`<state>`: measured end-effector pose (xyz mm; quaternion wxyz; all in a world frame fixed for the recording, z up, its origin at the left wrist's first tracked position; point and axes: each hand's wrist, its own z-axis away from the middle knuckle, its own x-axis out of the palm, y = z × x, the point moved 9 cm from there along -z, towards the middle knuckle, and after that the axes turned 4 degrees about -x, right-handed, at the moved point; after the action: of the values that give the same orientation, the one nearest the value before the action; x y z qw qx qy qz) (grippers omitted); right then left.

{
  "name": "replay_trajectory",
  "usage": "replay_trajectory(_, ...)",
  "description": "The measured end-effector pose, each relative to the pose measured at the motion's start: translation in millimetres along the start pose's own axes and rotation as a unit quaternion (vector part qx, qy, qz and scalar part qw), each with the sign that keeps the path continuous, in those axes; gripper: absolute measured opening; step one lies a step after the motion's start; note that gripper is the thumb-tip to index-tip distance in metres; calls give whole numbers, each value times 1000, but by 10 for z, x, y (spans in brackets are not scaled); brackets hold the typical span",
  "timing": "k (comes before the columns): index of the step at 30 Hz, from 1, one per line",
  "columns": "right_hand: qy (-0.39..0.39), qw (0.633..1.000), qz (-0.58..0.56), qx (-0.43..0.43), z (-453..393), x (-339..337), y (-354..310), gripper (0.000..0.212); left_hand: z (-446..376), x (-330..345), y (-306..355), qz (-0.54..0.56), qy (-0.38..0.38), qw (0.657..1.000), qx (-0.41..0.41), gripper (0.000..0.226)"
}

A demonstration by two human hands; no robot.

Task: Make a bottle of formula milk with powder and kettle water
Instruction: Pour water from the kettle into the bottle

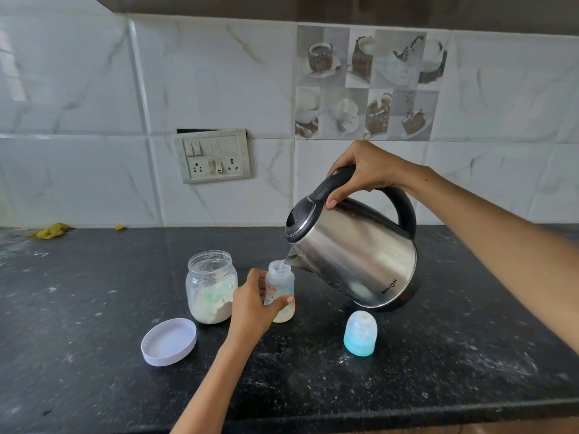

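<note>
Pouring from the kettle (354, 255) with the right hand (360, 173) clenched round its handle, left hand (250, 305) gripping the bottle (280, 292) on the bench (94, 355) so it's probably not tipping, spout right over its mouth.

Before me lies a dark speckled stone surface (94, 355), dusted here and there with pale flecks. At its far left edge, against the wall, I see a crumpled yellow rag (51, 230), and just to its right a small yellow scrap (120, 227). The wall behind is clad in glossy white marbled tiles (69, 83). Set into it is a switch plate (213, 156) carrying rocker switches and two sockets; a dark gap shows along its top edge. To the upper right I note a decorative tile panel (371, 84) printed with grey pictures of coffee cups and desserts.
</note>
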<state>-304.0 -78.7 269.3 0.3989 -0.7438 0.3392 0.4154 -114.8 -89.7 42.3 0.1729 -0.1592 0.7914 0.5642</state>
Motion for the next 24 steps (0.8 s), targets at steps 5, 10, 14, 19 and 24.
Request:
replay_trajectory(5,-1,1000,0,1,-7,-3,-7,47,3,1,3,-3,-2,1000,-4,58)
replay_trajectory(10,-1,1000,1,1,-13,-2,-22,45,6,6,-2,-1,-3,1000,-7,56)
replay_trajectory(14,0,1000,3,1,-12,-7,-31,46,9,9,0,-2,-5,1000,-9,57)
replay_trajectory(19,-2,1000,-2,3,-13,-3,-43,44,10,11,-8,-1,-6,1000,-12,57)
replay_trajectory(24,-5,1000,2,3,-20,1,-47,44,3,19,-16,-2,-8,1000,-14,56)
